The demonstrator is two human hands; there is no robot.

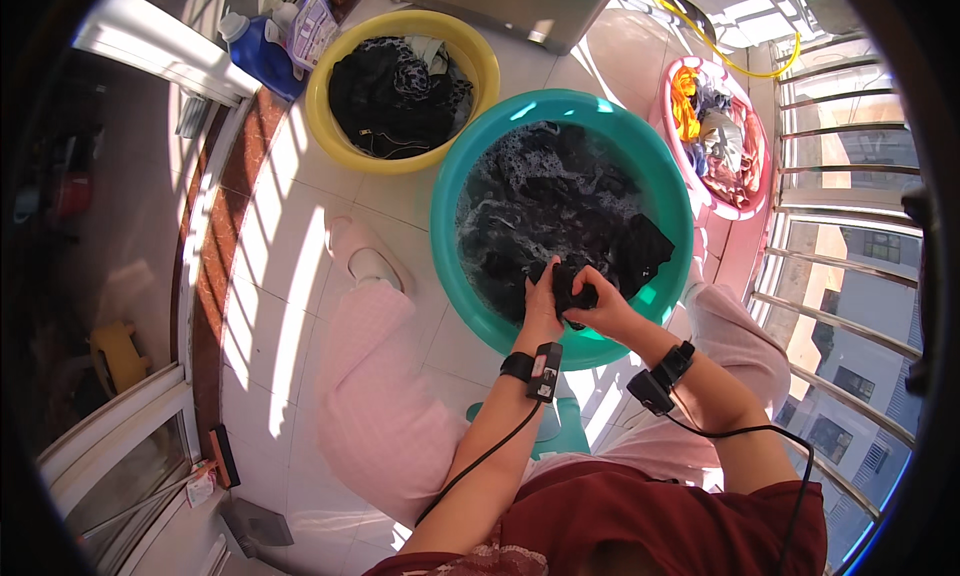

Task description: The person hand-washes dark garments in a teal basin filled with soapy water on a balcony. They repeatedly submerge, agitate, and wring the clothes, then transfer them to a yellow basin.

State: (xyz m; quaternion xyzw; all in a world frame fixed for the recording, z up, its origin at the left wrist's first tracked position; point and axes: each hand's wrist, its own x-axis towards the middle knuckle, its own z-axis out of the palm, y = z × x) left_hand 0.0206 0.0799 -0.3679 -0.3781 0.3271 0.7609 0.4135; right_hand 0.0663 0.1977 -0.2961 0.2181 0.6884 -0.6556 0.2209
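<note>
A wet black garment [574, 288] is bunched between my two hands, over the near side of a large teal basin [447, 226]. My left hand [541, 302] is closed on it from the left. From the right, my right hand [606, 308] pinches the same cloth, its fingers curled in. Dark clothes [530, 201] soak below in sudsy water, and one black piece [642, 251] lies up against the basin's right wall. Whether the held cloth joins the pieces in the water, I cannot tell.
Behind on the left stands a yellow basin [318, 106] of dark clothes, near a blue detergent bottle [262, 56]. A pink basin [664, 101] with colourful laundry sits by the metal railing [840, 176] at right. A yellow hose [715, 48] curves behind it. A dustpan [255, 528] lies lower left.
</note>
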